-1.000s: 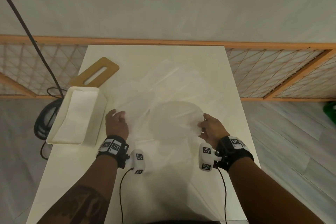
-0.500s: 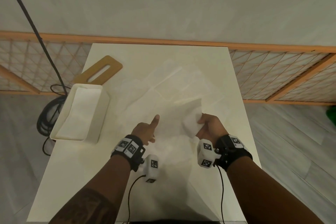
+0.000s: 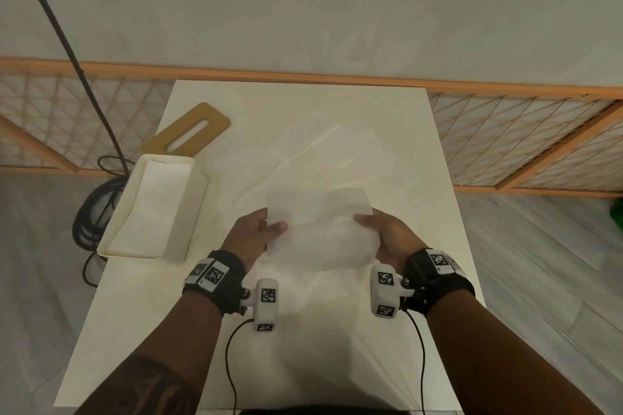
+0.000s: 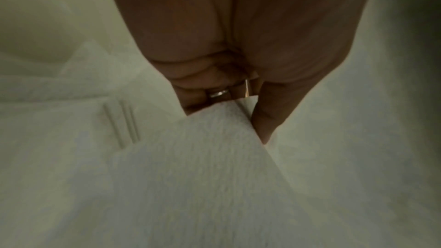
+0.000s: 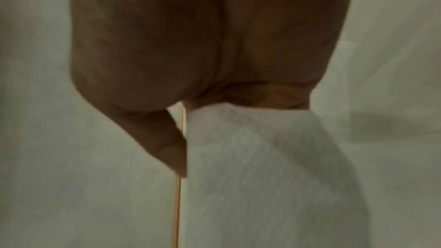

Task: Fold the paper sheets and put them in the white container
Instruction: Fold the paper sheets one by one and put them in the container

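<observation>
A thin white paper sheet (image 3: 320, 232) is held up above the white table (image 3: 151, 313), stretched between both hands. My left hand (image 3: 259, 229) pinches its left edge, thumb on top. My right hand (image 3: 377, 232) pinches its right edge. In the left wrist view the thumb (image 4: 269, 116) and curled fingers clamp the textured paper (image 4: 190, 176). The right wrist view shows the paper (image 5: 262, 167) clamped the same way under the thumb (image 5: 167, 148). The white container (image 3: 199, 199) sits at the table's left edge with folded paper (image 3: 151, 205) inside. More loose sheets (image 3: 330, 158) lie behind.
A wooden board with a slot handle (image 3: 188, 135) lies behind the container. An orange lattice fence (image 3: 505, 135) runs behind the table. A black cable (image 3: 91, 212) hangs and coils on the floor at the left.
My left hand has come in from the left and taken hold of the sheet's left edge. The sheet has risen off the table and is now spread between both hands.
</observation>
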Motion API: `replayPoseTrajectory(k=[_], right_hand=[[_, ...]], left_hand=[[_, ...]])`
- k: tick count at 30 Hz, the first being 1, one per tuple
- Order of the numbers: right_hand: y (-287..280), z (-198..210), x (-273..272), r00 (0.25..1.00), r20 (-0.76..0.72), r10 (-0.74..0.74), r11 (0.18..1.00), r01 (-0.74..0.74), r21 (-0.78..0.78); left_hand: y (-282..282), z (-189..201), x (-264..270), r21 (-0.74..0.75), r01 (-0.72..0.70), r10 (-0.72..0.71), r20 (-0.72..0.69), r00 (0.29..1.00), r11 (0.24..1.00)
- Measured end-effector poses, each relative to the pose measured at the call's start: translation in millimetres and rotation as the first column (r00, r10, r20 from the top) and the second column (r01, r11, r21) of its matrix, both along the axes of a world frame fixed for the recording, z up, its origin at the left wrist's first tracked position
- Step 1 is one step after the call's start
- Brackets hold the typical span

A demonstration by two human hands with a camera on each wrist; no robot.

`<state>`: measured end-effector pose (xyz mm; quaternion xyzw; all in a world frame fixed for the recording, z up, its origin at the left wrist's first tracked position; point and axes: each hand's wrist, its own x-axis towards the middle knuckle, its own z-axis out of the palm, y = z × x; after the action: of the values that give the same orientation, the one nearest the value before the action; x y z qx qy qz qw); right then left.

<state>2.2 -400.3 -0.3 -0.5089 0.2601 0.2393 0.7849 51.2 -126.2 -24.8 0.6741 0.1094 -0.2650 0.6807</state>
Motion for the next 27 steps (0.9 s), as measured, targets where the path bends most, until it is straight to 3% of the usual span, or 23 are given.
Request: replayPoseTrajectory(k=[3, 7, 12, 17, 24, 27], right_hand=[[-2, -5, 5, 0.997, 0.043, 0.057, 0.98, -0.048, -0.194], [-4, -9, 3, 0.996, 0.061, 0.064, 0.959, -0.044, -0.279], [-2, -4, 1, 0.988, 0.068, 0.138, 0.921, -0.103, -0.376], [-4, 1, 2, 0.978, 0.122, 0.17, 0.935, -0.121, -0.332], [-8, -3, 5, 0.999, 0.002, 0.051, 0.987, -0.05, -0.154], [-5, -6, 2, 0.995, 0.011, 0.097, 0.978, -0.093, -0.186]], left_hand=[[10, 4, 1, 0.063, 0.086, -0.091, 0.083, 0.992, 0.994], [19, 7, 4, 0.143, 0.141, -0.161, 0.144, 0.976, 0.98], [21, 8, 6, 0.184, 0.154, -0.171, 0.08, 0.982, 0.971], [16, 12, 4, 0.158, 0.129, -0.127, -0.027, 0.992, 0.979], [21, 10, 1, -0.118, -0.016, -0.01, -0.213, 0.977, 0.993], [20, 7, 0, -0.002, 0.034, -0.034, -0.168, 0.985, 0.999]])
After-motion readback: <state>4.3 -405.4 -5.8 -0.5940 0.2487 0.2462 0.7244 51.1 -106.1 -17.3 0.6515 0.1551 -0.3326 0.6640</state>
